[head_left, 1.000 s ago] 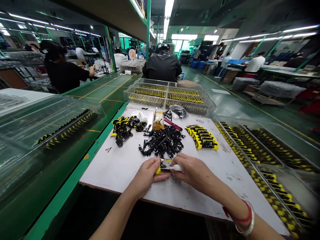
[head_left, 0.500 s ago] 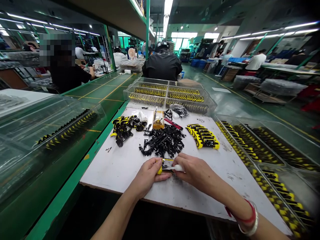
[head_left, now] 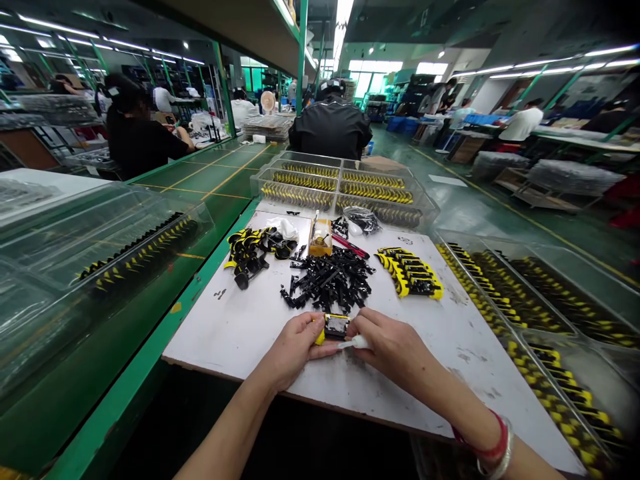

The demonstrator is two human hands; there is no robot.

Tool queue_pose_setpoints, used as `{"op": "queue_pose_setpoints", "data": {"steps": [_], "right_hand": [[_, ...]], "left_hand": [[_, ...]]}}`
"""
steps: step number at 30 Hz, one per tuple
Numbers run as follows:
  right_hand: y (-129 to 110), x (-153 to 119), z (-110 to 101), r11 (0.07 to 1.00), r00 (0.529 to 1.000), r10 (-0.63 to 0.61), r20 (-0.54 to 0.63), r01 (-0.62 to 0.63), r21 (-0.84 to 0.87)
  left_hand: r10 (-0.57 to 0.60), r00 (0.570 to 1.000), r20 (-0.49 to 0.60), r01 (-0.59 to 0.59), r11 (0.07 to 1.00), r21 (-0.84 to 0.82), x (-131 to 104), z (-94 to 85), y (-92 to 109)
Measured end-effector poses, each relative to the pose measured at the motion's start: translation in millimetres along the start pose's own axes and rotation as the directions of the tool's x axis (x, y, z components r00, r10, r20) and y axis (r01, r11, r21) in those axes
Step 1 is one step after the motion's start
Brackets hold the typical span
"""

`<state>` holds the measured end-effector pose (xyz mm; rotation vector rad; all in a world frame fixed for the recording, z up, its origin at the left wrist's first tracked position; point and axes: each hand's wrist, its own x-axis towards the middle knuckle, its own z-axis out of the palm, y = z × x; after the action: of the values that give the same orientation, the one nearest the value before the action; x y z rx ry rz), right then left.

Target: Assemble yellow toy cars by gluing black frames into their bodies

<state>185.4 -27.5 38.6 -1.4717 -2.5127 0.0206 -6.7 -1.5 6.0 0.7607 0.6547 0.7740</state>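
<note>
Indoors, at a white-topped bench (head_left: 225, 340), my left hand (head_left: 296, 347) grips a black-and-yellow part (head_left: 337, 325) by its left end, thumb on top and fingers beneath, near the bench's front edge. My right hand (head_left: 387, 340) pinches a small white tool (head_left: 360, 342), its pale tip pointing left at the near side of the part, just by my left fingertips; whether the tip touches anything, I cannot tell. A red cord (head_left: 495, 443) and a silver bracelet (head_left: 505, 450) circle my right wrist. Just beyond my hands spreads a pile of loose black pieces (head_left: 333, 277), flanked by a jumbled yellow-and-black heap (head_left: 247, 250) on the left and a neat row of yellow-and-black parts (head_left: 413, 273) on the right. Behind the pile sit a small amber box (head_left: 320, 247) and a red-and-black tool (head_left: 353, 247). A divided clear tray (head_left: 341, 175) holds rows of similar pieces ahead, where a person in a dark jacket (head_left: 330, 127) sits facing away.
</note>
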Motion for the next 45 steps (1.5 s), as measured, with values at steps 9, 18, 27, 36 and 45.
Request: {"op": "queue_pose_setpoints", "data": {"steps": [9,18,27,36,45], "right_hand": [[6,-4,2,0.98,0.997,0.046,0.062,-0.057,0.19],[16,-15,-3,0.641,0.877,0.428,0.218,-0.465,0.61],[1,-10,6,0.316,0.805,0.378,0.458,-0.577,0.753],[-3,-4,-3,0.384,0.809,0.431,0.4,-0.566,0.73],[-7,2,-8,0.394,0.81,0.436,0.393,-0.564,0.725]], "left_hand": [[-0.025,0.999,-0.026,0.025,1.0,0.017,1,1.3,-2],[-0.045,0.998,-0.05,0.045,0.999,0.001,-1,0.5,-4],[-0.052,0.999,0.011,0.052,0.999,-0.008,-1,-3.0,-2],[-0.061,0.998,0.01,0.061,0.998,-0.003,-1,-3.7,-4],[-0.047,0.998,-0.029,0.046,0.998,-0.032,-3,-1.7,-3]]}}
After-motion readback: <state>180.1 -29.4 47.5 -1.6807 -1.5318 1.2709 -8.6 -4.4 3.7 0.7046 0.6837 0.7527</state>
